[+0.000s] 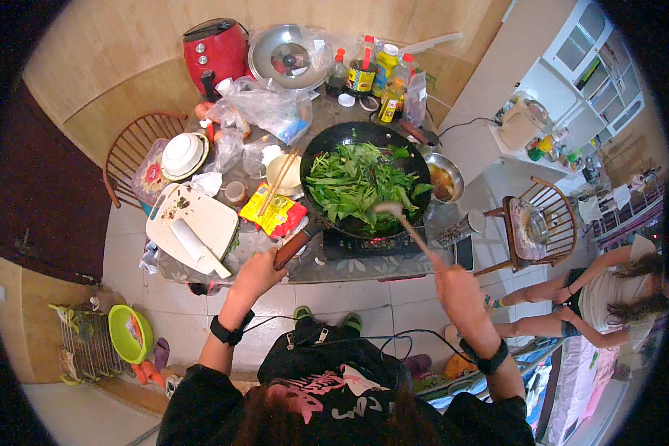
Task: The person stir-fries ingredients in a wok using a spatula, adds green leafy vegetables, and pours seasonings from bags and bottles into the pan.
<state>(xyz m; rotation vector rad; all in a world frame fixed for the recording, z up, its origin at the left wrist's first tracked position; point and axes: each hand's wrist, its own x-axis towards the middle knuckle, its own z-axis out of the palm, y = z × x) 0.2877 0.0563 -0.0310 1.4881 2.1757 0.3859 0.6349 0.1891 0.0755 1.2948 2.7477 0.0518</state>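
Leafy greens (362, 178) fill a black wok (318, 150) standing on an induction cooker (343, 246). My left hand (257, 274) grips the wok's brown handle (294, 249) at the table's near edge. In my right hand (458, 298) is the shaft of a spatula or ladle (415, 234); its blurred head meets the near right part of the greens. Left of the wok, wooden chopsticks (279, 181) lie across a pale bowl (291, 171) and a yellow and red packet (273, 211). A metal bowl with brown liquid (451, 173) sits right of the wok.
A cleaver (192, 242) lies on a white cutting board (164, 228) at the left. Sauce bottles (362, 72), plastic bags (256, 106), a metal lid (267, 42) and a red air fryer (217, 56) stand behind. A phone (463, 253) lies near the right edge. Another person (585, 295) is at the right.
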